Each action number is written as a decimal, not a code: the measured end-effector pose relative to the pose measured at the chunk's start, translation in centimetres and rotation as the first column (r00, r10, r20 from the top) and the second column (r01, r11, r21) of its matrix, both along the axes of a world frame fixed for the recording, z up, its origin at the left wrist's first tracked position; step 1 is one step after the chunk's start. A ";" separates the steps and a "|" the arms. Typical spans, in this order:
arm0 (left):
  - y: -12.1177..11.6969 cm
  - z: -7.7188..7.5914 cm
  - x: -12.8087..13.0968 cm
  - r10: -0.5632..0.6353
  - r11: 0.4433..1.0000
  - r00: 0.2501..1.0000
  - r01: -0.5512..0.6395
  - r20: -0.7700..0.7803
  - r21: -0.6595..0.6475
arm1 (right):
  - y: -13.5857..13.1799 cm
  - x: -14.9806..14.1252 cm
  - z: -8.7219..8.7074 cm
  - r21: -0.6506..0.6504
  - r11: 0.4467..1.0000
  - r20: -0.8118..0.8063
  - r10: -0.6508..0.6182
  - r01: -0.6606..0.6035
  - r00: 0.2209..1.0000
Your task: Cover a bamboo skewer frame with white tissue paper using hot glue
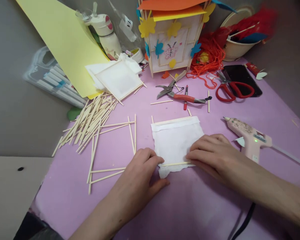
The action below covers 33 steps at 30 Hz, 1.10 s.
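A white tissue sheet (176,140) lies on the purple mat (190,206), with a thin wooden stick (176,163) along its near edge and another stick along its far edge. My left hand (140,175) rests at the sheet's near left corner, fingers curled and pressing the stick's left end. My right hand (211,151) lies on the sheet's right side, fingers stretched flat and together, fingertips pressing the stick's right end. Neither hand lifts anything.
A pink glue gun (250,138) lies right of my right hand. Pliers (180,95) and red scissors (233,89) lie beyond the sheet. A pile of sticks (92,121) lies left, a paper lantern (171,40) and a finished white panel (118,80) stand behind.
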<state>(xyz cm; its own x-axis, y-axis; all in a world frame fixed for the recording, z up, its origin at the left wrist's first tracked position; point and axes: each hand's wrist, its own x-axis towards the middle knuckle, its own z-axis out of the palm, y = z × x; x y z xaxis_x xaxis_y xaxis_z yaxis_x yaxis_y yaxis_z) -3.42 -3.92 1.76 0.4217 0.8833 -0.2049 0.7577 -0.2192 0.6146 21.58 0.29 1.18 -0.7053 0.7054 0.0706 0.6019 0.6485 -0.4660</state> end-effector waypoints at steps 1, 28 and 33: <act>0.0 0.0 0.0 0.001 1.000 1.000 -0.001 0.001 -0.001 | 0.4 -0.4 0.1 -0.016 0.999 0.030 0.029 -0.028 0.999; -0.1 0.0 0.1 -0.002 0.996 0.998 0.006 -0.055 0.087 | 2.0 -3.8 1.2 -0.096 0.978 0.230 0.202 -0.184 0.952; -0.3 0.0 0.1 -0.005 0.994 0.997 0.013 -0.076 0.109 | 1.8 -3.9 1.2 -0.105 0.978 0.248 0.203 -0.182 0.947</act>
<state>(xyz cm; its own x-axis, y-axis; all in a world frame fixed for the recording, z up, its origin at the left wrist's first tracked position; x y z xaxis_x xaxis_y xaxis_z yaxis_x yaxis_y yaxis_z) -3.33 -4.25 1.75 0.4169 0.8984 -0.1385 0.7986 -0.2892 0.5278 17.73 2.05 2.41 -0.8150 0.5506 -0.1809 0.5752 0.7306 -0.3679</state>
